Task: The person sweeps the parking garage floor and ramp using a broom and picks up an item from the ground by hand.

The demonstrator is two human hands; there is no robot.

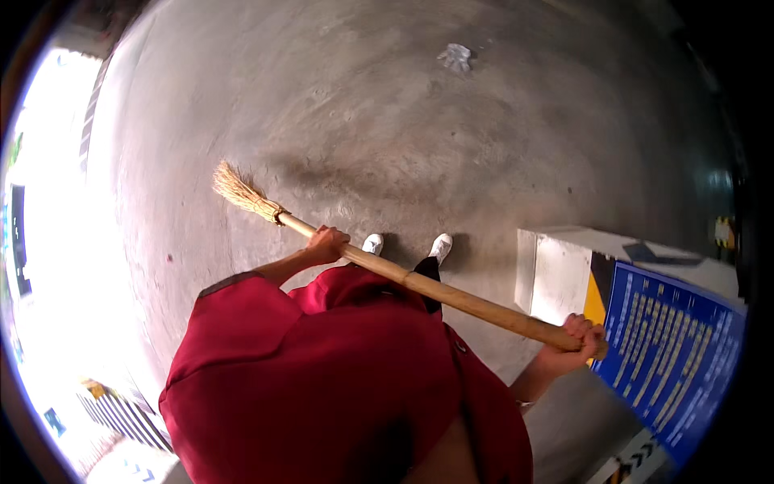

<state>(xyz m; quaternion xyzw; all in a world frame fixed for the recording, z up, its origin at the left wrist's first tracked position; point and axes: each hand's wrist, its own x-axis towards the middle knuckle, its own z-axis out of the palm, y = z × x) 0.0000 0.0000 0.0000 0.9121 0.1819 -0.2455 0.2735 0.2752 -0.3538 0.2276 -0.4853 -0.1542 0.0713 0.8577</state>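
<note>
A straw broom (451, 295) with a thick wooden handle slants across the front of my body, its bristle head (244, 193) out to the left and off to the side of my feet. My left hand (328, 244) is wrapped round the handle a short way behind the bristles. Near the handle's other end, at the right, my right hand (580, 345) grips it with closed fingers. Whether the bristles touch the floor I cannot tell.
Grey concrete floor (363, 121) stretches ahead. A crumpled clear plastic piece (456, 57) lies on it farther off. To the right stands a white block (556, 274) with black and yellow marking and a blue printed board (673, 351). Bright daylight floods the left side. My white shoes (440, 247) point forward.
</note>
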